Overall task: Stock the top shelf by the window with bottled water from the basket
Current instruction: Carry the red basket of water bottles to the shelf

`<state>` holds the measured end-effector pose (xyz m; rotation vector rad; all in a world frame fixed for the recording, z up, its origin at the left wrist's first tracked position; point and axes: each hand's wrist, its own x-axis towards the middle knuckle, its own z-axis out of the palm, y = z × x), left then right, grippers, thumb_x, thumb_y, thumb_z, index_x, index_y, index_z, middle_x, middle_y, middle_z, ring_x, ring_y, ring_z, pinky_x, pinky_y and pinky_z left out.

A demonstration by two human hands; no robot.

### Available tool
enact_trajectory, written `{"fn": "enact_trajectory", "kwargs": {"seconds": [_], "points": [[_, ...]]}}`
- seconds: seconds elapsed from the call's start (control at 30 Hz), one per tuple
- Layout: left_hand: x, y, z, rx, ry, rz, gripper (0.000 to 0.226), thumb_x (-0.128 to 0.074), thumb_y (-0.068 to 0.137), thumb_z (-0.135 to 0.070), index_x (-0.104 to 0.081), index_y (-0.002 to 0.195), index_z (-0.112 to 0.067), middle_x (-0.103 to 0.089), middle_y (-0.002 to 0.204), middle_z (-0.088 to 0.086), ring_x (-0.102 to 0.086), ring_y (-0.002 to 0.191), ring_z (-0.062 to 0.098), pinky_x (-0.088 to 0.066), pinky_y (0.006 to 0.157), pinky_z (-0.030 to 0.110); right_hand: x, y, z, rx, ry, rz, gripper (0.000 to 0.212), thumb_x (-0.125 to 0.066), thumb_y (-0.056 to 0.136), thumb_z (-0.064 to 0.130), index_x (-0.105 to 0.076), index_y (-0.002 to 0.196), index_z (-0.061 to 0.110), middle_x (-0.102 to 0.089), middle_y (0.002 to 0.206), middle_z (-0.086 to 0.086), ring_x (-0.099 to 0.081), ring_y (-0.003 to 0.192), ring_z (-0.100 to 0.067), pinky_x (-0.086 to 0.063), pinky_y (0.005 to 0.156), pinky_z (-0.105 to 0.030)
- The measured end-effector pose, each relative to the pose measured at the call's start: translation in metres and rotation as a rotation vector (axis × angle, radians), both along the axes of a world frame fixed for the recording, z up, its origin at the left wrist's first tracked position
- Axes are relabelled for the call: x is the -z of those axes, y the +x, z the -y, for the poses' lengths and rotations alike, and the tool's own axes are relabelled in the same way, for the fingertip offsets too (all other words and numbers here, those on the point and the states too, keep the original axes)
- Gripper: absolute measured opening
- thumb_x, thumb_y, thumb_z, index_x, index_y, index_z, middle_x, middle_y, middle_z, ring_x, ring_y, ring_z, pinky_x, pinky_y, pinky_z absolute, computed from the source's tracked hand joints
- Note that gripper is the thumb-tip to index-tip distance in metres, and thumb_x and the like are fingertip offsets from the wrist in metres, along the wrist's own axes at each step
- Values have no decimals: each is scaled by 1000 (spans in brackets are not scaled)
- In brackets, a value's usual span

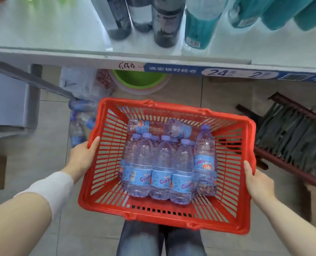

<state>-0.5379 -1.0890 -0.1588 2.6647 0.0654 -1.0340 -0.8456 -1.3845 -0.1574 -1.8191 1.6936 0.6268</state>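
While L hand [83,154] and R hand [257,182] grip basket [164,217] side rims — fingers [95,143] curled over — shelf edge [98,58] lies ahead.

Your red basket [172,215], slatted plastic, held at both side rims, sits level below the white shelf [42,34] edge. Inside: upright water bottles [161,169] clustered centre, purple caps, blue labels; two lying bottles [144,126] along the far wall.
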Motion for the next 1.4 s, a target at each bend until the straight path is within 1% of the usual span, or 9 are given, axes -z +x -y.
{"fn": "enact_trajectory", "kwargs": {"seconds": [0.1,0.23,0.33,0.5,0.67,0.97,1.13,1.23,1.4], "points": [[41,2,6,-35,-19,-11,54,-37,94,-47,-64,112,-4,-63,113,27,-56,110,41,-42,92,39,39,15,11,-9,26,6,61,-20,96,48,-64,101,6,-66,105,-26,-56,105,-42,-40,91,-40],[123,8,12,-88,-82,-18,69,-38,87,-62,-61,116,-3,-64,113,25,-59,108,40,-43,97,41,119,31,27,-36,3,14,63,-25,96,46,-62,108,-3,-61,111,-31,-54,109,-43,-39,91,-39],[132,15,13,-87,-33,-4,63,-35,92,-53,-58,120,-2,-62,116,26,-57,109,42,-42,95,40,126,39,37,-53,-10,49,62,-27,96,48,-62,109,-2,-62,111,-30,-54,109,-42,-39,89,-37],[181,27,18,-60,-6,31,66,-33,92,-54,-59,117,1,-60,117,30,-55,110,45,-42,95,42,171,62,48,-107,-15,-21,68,-25,96,48,-60,107,-9,-60,110,-33,-53,109,-44,-39,89,-40],[208,41,22,-19,27,71,65,-28,94,-54,-59,120,-4,-59,120,29,-54,113,44,-40,98,42,196,82,58,-146,-46,-45,68,-23,97,47,-56,114,-10,-55,116,-38,-48,115,-47,-35,96,-41],[239,46,27,-163,-96,96,58,-36,94,-49,-62,115,-2,-63,115,24,-57,108,38,-41,94,34,216,97,63,-101,-44,19,67,-24,96,47,-53,119,-8,-55,118,-36,-49,114,-46,-38,94,-41],[252,42,16,-162,-98,152,61,-35,93,-53,-64,108,-2,-64,111,27,-59,106,40,-44,98,44,226,89,58,-70,-68,36,67,-25,96,46,-54,115,-11,-56,115,-37,-50,112,-47,-37,96,-46],[253,35,17,-146,-70,187,59,-31,95,-51,-63,108,-3,-62,112,29,-57,107,42,-42,95,43,229,87,56,-33,-99,40,63,-28,97,45,-53,115,-10,-54,119,-36,-48,114,-47,-37,96,-45],[247,28,23,-305,-60,209,56,-35,94,-49,-52,118,-1,-57,122,26,-53,113,42,-40,99,44,234,90,52,54,-169,9,62,-34,95,46,-49,121,-8,-49,125,-33,-43,119,-46,-32,101,-44]]}}
